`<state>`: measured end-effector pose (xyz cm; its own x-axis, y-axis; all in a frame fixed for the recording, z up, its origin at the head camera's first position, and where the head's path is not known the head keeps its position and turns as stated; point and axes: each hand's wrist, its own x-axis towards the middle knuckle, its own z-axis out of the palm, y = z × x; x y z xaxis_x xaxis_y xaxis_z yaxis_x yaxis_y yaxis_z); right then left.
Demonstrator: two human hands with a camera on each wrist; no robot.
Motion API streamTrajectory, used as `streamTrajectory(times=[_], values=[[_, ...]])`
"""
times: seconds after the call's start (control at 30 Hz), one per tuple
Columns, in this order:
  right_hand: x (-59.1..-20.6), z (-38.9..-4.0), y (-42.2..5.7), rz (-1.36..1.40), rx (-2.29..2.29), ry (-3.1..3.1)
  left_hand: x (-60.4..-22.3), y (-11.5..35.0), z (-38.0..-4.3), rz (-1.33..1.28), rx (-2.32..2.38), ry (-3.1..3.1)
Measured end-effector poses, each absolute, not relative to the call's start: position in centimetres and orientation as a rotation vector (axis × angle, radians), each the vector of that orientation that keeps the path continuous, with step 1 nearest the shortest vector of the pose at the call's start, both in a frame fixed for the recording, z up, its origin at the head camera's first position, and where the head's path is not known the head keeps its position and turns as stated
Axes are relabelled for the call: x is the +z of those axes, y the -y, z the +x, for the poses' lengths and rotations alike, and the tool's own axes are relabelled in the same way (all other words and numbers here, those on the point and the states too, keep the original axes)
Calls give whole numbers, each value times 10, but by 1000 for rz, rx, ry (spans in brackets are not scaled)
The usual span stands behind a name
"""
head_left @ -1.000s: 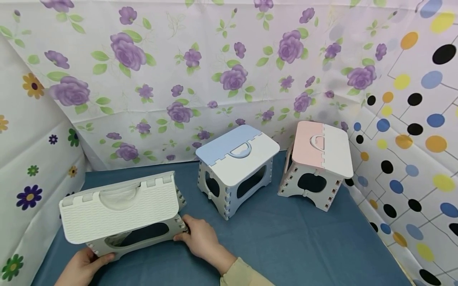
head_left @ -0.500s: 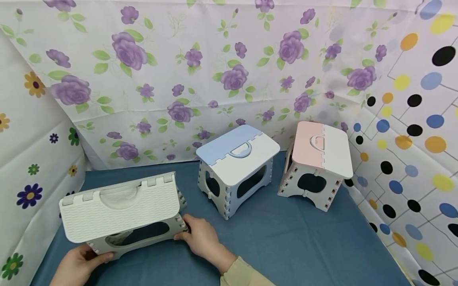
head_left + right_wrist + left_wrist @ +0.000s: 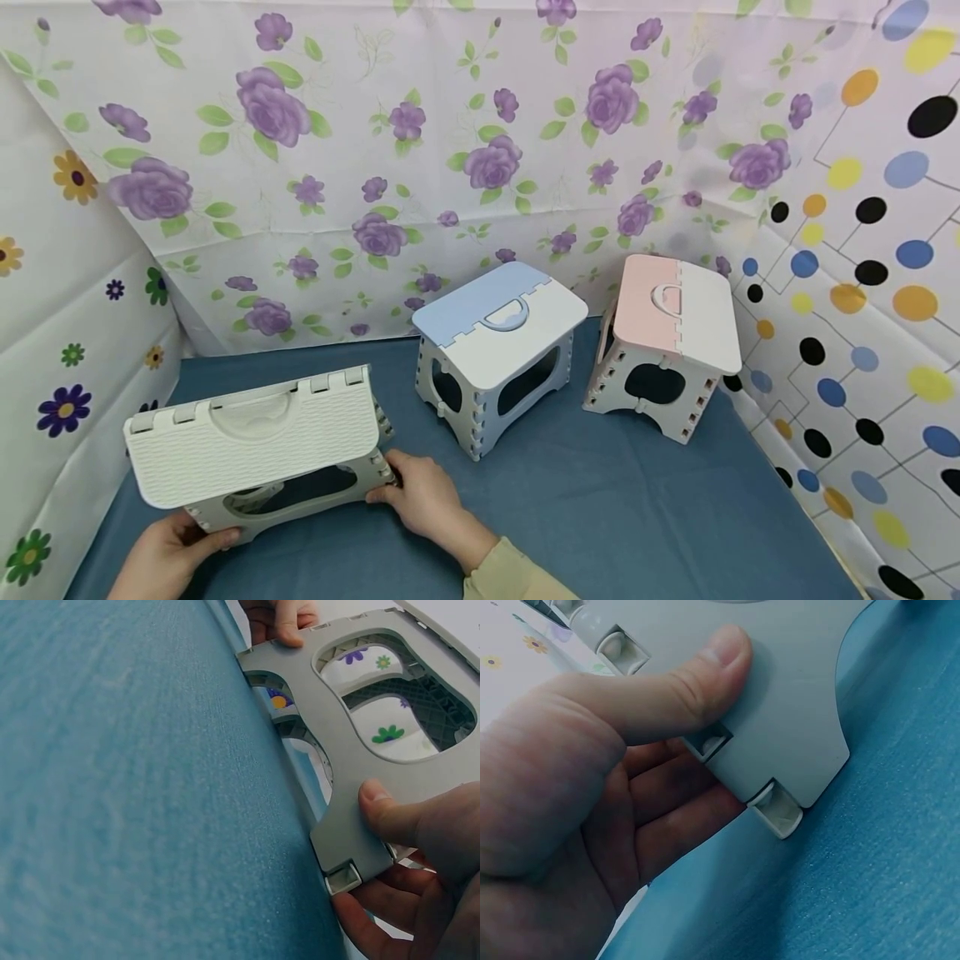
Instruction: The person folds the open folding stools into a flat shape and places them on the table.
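A pale grey-green plastic folding stool stands at the left of the table, its ribbed top tilted toward me. My left hand grips the lower left end of its near side panel. In the left wrist view the thumb presses the flat face of the leg panel, with the fingers behind its hinged edge. My right hand holds the lower right corner of the same panel. The right wrist view shows that thumb on the panel's face and fingers curled behind the edge. The stool's far side is mostly hidden.
A blue-and-white folding stool stands upright at the middle back. To its right is a pink-and-white one, also upright. Blue cloth covers the table. Patterned sheets hang behind and on both sides.
The back edge of the grey-green stool's top sits very slightly lower. Both hands keep their grip in nearly the same place. The other two stools stay put.
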<state>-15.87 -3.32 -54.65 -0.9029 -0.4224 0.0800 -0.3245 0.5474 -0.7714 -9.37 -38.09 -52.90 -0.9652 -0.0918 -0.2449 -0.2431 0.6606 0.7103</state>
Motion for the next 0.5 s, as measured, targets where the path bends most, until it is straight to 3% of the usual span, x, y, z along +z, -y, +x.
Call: streamTrajectory(times=[0.5], values=[[-546,-157,33,-675,-1279,-2680,-533,384,-92,-245,1199,-2688]])
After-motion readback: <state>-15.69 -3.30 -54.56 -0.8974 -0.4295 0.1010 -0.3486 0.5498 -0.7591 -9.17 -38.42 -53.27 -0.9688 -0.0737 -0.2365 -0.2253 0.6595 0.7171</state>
